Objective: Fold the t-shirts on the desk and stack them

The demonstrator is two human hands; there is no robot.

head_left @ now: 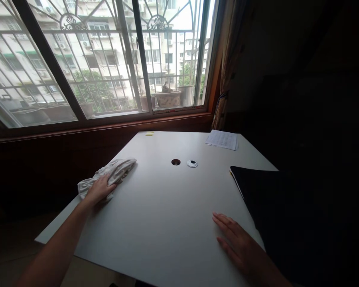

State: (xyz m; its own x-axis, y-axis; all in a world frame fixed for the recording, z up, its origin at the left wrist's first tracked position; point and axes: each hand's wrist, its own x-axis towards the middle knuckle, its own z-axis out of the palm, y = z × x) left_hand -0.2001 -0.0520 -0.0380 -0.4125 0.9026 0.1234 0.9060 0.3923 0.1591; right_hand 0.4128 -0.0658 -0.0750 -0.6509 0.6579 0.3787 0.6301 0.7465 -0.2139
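My left hand (100, 188) presses down on a crumpled pale cloth (118, 169) at the left edge of a white table (167, 215), fingers curled over the fabric. My right hand (236, 239) lies flat on the tabletop near the front right, fingers stretched out and holding nothing. It rests just left of a large dark flat object (257, 191) that covers the table's right side.
A round cable hole (176, 162) and its white cap (192, 163) sit mid-table. A sheet of paper (223, 139) lies at the far right corner, a small yellow note (149, 133) at the far edge. A barred window (101, 59) and a curtain (227, 71) stand behind.
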